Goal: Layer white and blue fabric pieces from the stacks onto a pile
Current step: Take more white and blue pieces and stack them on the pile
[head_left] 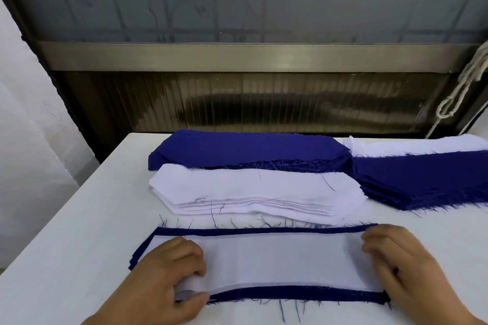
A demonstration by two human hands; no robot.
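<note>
At the near edge of the white table (79,219), the left hand (169,274) pinches the left end of the top white fabric piece (285,264), thumb under its corner, fingers curled on top. The right hand (401,269) rests on the piece's right end with fingers bent; whether it grips cannot be told. This white piece lies on a low pile of blue fabric pieces (264,231) whose frayed edges show on all sides. Just beyond sits a stack of white pieces (253,190), behind it a blue stack (243,150). To the right, well apart from the hands, lies another blue stack (422,179) with white pieces (412,146) behind it.
</note>
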